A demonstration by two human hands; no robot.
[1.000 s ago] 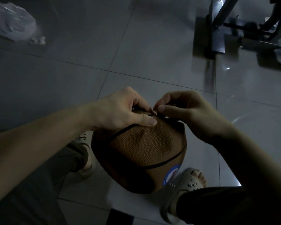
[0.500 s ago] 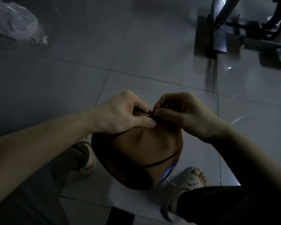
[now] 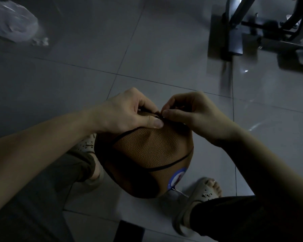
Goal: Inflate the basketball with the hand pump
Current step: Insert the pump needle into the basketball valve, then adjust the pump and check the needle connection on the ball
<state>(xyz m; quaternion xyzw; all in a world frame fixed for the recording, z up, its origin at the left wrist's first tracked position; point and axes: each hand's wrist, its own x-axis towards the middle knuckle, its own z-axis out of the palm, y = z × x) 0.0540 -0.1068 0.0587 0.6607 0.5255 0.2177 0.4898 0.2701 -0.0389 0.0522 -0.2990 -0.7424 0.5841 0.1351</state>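
On a dim tiled floor (image 3: 164, 49), a crouching person works at the top of a slack, dented basketball (image 3: 150, 151) that sits between two sandalled feet (image 3: 205, 191). The left hand (image 3: 129, 112) grips the ball's crown, thumb (image 3: 152, 122) pressed flat on the pebbled skin and fingers curled over its far side. The right hand (image 3: 191, 116) pinches a small dark piece (image 3: 159, 116) at the crown, just beside that thumb. It is too small and shadowed to name, though it is likely the needle or the valve. No pump body can be made out. A thin metal pin (image 3: 180, 192) lies on the floor at the ball's near-right edge, a crumpled plastic bag (image 3: 14, 25) well off to its far left, and a metal stand (image 3: 234, 32) to its far right. Risks from here: the soft shell may buckle under the pinch, sending a needle in crooked to bend or tear the valve. Poor light could hide the hole, and a shifting foot might tread on the loose pin.
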